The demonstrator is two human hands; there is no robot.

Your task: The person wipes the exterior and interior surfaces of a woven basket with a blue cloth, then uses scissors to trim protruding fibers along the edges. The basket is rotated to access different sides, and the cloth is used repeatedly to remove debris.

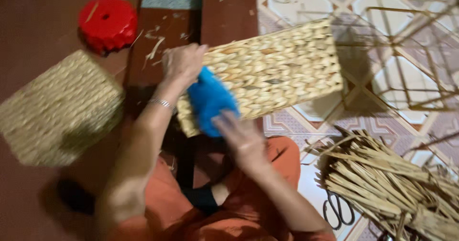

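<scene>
Left hand [182,63] steadies woven basket [267,69]; right hand [239,135] clutches blue brush [209,100]; scissors [337,207] beside straw bundle [397,183]

One view only, from a camera worn on the person's head. It looked steeply down over the lap, close in on the woven basket [272,71] at frame centre. The tiled floor [296,2] filled the upper right, a bundle of straw [392,183] the lower right. The picture was motion-blurred, with no second view sharing the scene.
</scene>
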